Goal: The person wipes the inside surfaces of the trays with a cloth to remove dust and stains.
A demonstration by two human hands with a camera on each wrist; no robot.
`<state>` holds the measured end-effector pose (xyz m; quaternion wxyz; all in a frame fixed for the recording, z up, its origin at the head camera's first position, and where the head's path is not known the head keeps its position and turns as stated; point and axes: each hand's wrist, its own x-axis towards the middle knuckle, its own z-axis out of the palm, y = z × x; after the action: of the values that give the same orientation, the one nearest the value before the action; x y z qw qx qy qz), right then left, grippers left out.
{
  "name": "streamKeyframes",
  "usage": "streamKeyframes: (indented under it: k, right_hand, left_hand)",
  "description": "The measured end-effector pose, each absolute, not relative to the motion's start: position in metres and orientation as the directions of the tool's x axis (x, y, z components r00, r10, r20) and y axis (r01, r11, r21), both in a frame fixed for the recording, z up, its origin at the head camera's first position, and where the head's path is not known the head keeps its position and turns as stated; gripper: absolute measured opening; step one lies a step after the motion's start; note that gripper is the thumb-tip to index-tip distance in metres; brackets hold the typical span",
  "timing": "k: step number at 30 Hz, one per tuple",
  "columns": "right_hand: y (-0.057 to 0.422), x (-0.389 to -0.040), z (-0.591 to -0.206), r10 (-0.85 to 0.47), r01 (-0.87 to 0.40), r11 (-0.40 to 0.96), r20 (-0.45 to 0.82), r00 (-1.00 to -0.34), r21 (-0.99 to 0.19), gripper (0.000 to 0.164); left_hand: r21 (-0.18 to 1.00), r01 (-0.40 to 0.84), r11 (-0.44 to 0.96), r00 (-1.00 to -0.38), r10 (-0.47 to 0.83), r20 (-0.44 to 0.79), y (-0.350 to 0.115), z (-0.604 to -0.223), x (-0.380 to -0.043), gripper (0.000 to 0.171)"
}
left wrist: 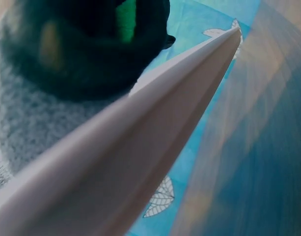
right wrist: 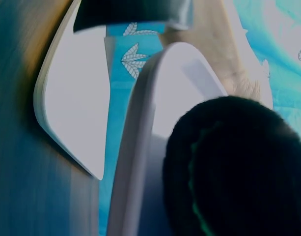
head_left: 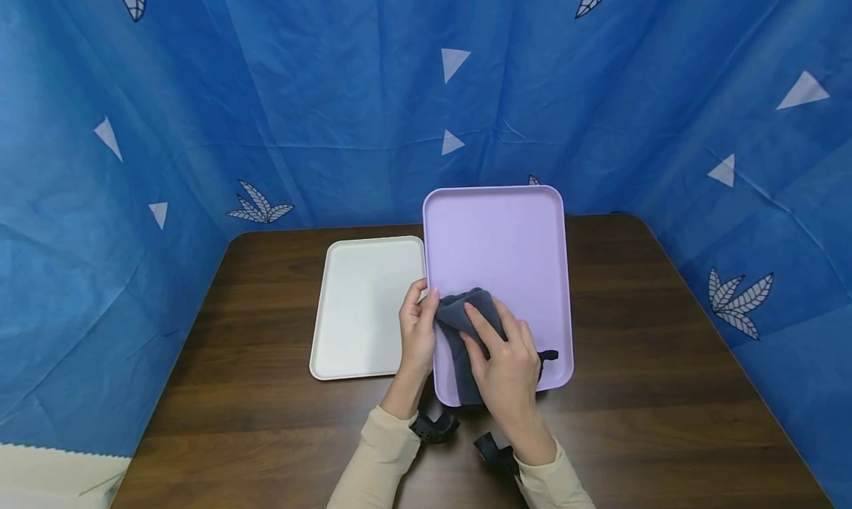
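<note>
A light purple tray (head_left: 495, 235) is held tilted up over the table in the head view. My left hand (head_left: 417, 331) grips its left rim, the thumb on the front side. A dark grey cloth (head_left: 469, 376) lies bunched against the tray's lower left part. My right hand (head_left: 509, 365) holds this cloth, its thumb and fingers pressed into the folds. In the left wrist view the tray's edge (left wrist: 125, 142) runs diagonally past the fuzzy grey cloth (left wrist: 57, 128). The right wrist view has the tray's rim (right wrist: 135, 132) beside a dark, rounded mass that hides the right fingers.
A white tray (head_left: 373, 309) lies on the brown wooden table (head_left: 253, 420), left of the purple one. A black strap (head_left: 548, 355) shows beside the right hand. Black wrist cameras (head_left: 435, 427) sit near both cuffs. Blue patterned curtains (head_left: 333, 87) surround the back and sides.
</note>
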<state>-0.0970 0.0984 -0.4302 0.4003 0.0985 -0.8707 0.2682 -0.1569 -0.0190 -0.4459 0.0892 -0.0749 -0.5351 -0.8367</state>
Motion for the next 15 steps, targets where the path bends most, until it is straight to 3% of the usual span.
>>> streamKeyframes:
  k: [15]
  right_hand:
    - [0.125, -0.100, -0.433, 0.112, -0.322, 0.852, 0.745, -0.658, -0.413, 0.045]
  left_hand:
    - [0.892, 0.200, -0.406, -0.980, -0.066, 0.190, -0.021, -0.446, -0.157, 0.033]
